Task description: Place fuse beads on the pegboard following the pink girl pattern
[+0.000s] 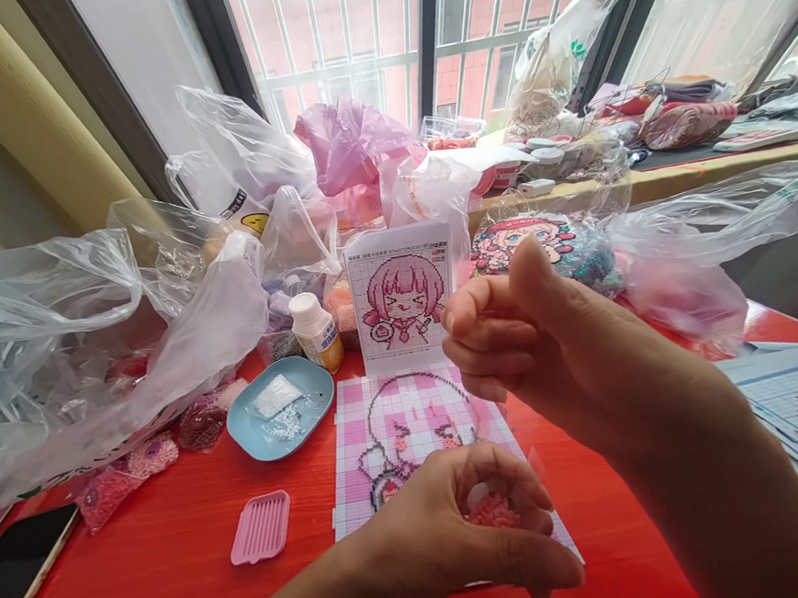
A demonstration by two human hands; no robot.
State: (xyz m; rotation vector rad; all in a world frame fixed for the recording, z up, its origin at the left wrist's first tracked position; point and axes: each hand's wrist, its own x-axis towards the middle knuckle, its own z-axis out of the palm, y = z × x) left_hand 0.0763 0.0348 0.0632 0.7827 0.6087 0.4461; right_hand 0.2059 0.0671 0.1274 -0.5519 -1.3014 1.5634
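My left hand (pixel 458 525), low in the middle, curls round a small clear bag of pinkish-red beads (pixel 493 511); its palm side is partly hidden. Above and to the right, my right hand (pixel 512 336) is raised with its fingers curled inward. Whether anything sits between those fingers is hidden. Under both hands lies a gridded pegboard (pixel 353 422) over pink and white squares, bearing a dark bead outline and a few pink beads. A printed pattern card (pixel 403 299) with a pink-haired figure stands upright behind the board.
Left of the board are a blue tray (pixel 244 431) holding a white bead packet (pixel 277 396), a pink ridged tray (pixel 261 528) and a white-capped bottle (pixel 315 329). A phone (pixel 27 577) lies far left, printed sheets (pixel 794 397) at right. Plastic bags (pixel 202 342) crowd the back.
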